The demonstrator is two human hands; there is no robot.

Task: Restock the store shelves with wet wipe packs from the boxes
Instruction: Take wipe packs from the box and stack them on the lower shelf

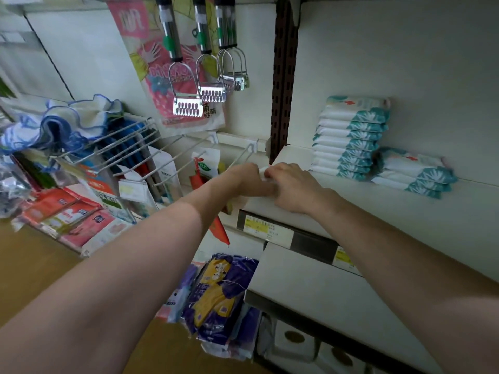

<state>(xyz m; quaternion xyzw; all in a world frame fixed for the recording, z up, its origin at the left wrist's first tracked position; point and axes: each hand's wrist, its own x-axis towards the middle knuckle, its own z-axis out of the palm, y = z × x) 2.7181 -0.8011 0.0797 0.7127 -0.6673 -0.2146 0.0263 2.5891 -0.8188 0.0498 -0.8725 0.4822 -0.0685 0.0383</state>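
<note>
Lying flat on the shelf [310, 203], wet wipe packs [351, 139] form a tall stack, with a short stack [415, 176] touching it, at two o'clock from the hands. Their long axes run roughly left to right, teal ends rightward. They are probably soft, light and slick, so grasp across the middle. The right hand [291, 187] fingers pinch a white sliver [266, 172]. The left hand [248, 179] curls beside it, its grip hidden.
</note>
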